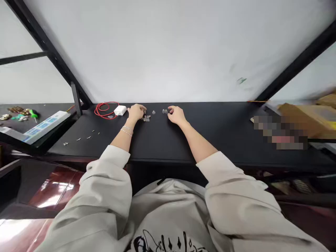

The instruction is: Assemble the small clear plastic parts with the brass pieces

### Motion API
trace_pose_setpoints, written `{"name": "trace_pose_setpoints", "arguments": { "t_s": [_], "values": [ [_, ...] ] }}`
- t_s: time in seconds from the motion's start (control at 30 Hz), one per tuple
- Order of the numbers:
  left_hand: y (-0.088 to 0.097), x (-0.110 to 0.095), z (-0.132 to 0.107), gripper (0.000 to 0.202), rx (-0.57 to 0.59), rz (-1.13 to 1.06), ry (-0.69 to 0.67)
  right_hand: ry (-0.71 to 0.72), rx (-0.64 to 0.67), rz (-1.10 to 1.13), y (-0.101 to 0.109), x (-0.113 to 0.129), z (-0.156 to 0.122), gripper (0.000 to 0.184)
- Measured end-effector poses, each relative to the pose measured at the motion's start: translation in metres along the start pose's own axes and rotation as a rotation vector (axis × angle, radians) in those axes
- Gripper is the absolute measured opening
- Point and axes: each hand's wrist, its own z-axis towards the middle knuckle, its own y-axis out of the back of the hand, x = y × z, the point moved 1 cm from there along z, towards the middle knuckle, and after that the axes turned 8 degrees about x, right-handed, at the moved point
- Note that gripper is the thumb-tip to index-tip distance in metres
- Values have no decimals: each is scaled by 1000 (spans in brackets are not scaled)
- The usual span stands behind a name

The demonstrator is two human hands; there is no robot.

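Observation:
Both my hands rest far out on a black table (215,140), close to the white wall. My left hand (136,112), with thin bracelets on the wrist, has its fingers curled next to a small heap of clear plastic parts (146,118). My right hand (176,114) lies with its fingers bent, the fingertips touching a small cluster of clear parts (165,111). One more single clear part (153,112) sits between the two hands. What, if anything, the fingers pinch is too small to make out.
A coiled red cable (103,109) and a white box (120,110) lie left of my left hand. Several tiny parts (78,139) are scattered front left. A white power strip (44,126) and small green and brass items (23,113) sit on the neighbouring table. Cardboard boxes (309,115) stand right.

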Motion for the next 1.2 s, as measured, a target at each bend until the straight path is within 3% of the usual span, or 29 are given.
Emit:
{"name": "trace_pose_setpoints", "arguments": {
  "t_s": [0.27, 0.4, 0.63, 1.2],
  "values": [
    [-1, 5, 2, 33, -25, -7, 29, -13, -15, 4, 0, 1, 1, 42],
    [-2, 1, 2, 22, -27, -45, 32, -13, -6, -1, 0, 1, 1, 42],
    [-3, -6, 2, 24, 39, -37, -22, -17, -6, -3, -1, 1, 1, 41],
    [-4, 0, 4, 27, 49, -32, 16, -19, -2, 2, 0, 2, 0, 40]
  ]
}}
